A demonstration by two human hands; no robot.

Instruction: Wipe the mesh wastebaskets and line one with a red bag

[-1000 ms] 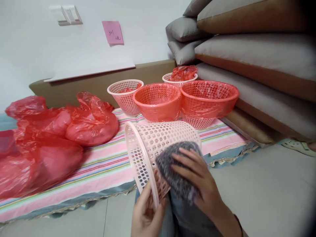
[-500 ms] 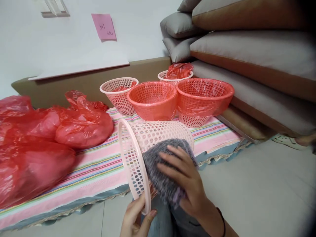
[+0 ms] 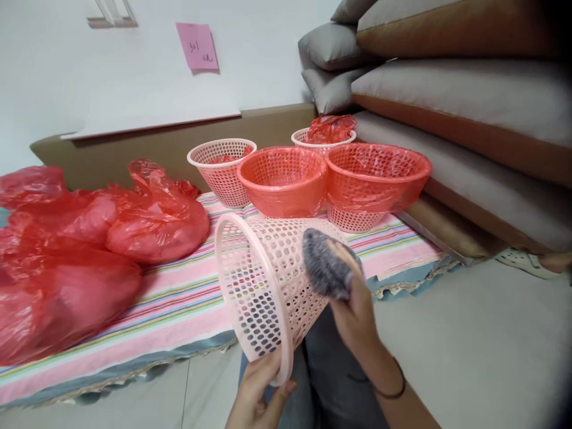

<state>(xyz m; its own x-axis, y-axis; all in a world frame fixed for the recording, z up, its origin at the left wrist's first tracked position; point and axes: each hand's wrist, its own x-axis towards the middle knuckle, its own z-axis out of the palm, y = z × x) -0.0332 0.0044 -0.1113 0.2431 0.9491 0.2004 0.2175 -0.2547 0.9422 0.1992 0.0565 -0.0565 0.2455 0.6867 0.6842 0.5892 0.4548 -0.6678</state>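
A pale pink perforated plastic basket (image 3: 286, 262) lies tipped on its side above my knees, its open mouth facing left. My left hand (image 3: 261, 390) grips the lower part of the basket's rim, with fingers and thumb closed on it. Bunched in my right hand (image 3: 355, 304) is a fuzzy grey cloth (image 3: 326, 262), pressed against the basket's outer side near its base. The fingers of that hand are wrapped round the cloth.
Behind stand red-lined baskets (image 3: 282, 182) and another pink basket (image 3: 222, 173) on a striped cloth (image 3: 187, 304). Several stuffed red plastic bags (image 3: 156, 226) lie at left. Large grey-brown cushions (image 3: 465, 95) are stacked at right.
My right hand has gone from lying spread over the cloth to gripping it bunched up, a little further right along the basket. The left hand still holds the rim.
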